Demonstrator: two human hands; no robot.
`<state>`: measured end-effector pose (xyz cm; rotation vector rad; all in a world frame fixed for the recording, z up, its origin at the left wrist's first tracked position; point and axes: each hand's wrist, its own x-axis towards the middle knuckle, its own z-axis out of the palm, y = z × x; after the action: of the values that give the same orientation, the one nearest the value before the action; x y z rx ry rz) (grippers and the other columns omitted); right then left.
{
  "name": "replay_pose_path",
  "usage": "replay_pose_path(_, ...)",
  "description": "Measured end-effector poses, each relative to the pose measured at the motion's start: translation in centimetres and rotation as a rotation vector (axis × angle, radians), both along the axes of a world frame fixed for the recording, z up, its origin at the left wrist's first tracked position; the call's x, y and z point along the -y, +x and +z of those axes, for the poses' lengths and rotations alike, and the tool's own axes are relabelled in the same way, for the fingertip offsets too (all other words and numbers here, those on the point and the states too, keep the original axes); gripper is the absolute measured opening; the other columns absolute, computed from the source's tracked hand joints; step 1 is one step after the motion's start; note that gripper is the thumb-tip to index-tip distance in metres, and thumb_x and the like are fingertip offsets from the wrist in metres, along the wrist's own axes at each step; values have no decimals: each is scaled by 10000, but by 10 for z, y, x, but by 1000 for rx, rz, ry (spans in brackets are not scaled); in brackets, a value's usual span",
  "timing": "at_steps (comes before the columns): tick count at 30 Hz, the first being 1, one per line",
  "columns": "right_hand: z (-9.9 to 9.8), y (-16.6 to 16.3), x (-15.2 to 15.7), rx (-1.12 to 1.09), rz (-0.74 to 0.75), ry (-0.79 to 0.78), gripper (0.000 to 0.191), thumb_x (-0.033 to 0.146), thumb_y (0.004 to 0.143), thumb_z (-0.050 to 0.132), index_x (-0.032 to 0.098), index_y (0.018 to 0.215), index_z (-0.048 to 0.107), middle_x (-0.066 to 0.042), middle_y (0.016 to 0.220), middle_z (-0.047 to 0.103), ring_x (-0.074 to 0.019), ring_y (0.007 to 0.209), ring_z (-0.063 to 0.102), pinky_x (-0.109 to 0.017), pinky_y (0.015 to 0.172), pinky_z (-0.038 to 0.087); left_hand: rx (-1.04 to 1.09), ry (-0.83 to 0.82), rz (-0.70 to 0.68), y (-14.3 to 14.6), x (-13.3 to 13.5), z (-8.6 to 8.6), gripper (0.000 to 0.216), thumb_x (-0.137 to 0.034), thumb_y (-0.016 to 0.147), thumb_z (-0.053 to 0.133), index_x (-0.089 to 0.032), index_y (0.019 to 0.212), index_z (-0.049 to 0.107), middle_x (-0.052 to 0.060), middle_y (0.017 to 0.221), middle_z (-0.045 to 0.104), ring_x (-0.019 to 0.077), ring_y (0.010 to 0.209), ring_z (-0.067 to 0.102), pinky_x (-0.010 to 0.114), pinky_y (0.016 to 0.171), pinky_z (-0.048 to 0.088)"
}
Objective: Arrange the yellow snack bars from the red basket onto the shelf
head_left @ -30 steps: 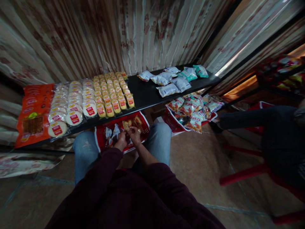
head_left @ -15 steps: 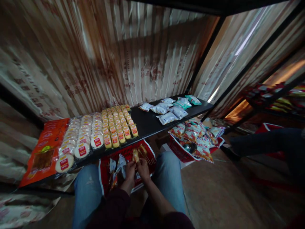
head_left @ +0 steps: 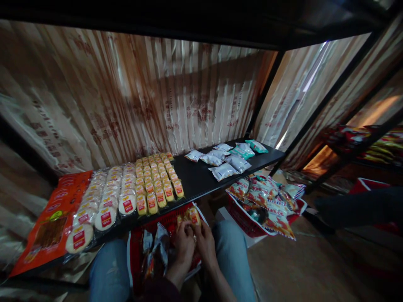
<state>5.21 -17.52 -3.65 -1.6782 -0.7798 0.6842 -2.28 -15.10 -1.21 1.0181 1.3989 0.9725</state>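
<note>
My left hand (head_left: 183, 246) and my right hand (head_left: 205, 244) are side by side over a red basket (head_left: 135, 243) between my knees. Both have their fingers closed round small yellow snack packets (head_left: 191, 216) held up just below the front edge of the black shelf (head_left: 198, 182). On the shelf lie rows of the same yellow packets (head_left: 157, 180), rows of round white cakes (head_left: 105, 199) and an orange bag (head_left: 50, 222) at the left end.
White and teal packets (head_left: 228, 161) lie at the shelf's right end. A second red basket (head_left: 267, 201) piled with red snack bags stands on the floor to the right. Another person's dark-clothed leg (head_left: 359, 207) reaches in from the right. A striped curtain hangs behind.
The view has tilted upward, so the shelf and my hands sit lower in the frame. My hands stay together on the yellow packets over the basket.
</note>
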Motion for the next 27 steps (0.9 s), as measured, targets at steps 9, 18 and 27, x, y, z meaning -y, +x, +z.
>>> replay_pose_path(9,35,35,-30,-79,-85,146,505,541,756,582,231,1151,640,-105,1167,715,-273,1096,677,-367,923,550,147,171,-163,27,-33,27,263,-188,751,565,-228,985,679,118,1163,692,233,1107,629,320,1005,454)
replay_pose_path(18,52,63,-92,-80,69,246,454,560,758,594,205,1035,650,-112,1038,740,-270,974,701,-374,874,547,90,190,-152,52,-97,50,183,-247,771,645,-195,937,704,132,1081,717,259,1035,658,334,941,479)
replay_pose_path(27,66,70,-171,-135,85,314,404,470,719,614,181,1001,629,-69,911,733,-211,836,684,-334,802,530,-224,179,-193,60,-150,105,317,-178,851,542,-170,1136,681,101,1203,695,190,1157,625,242,980,453)
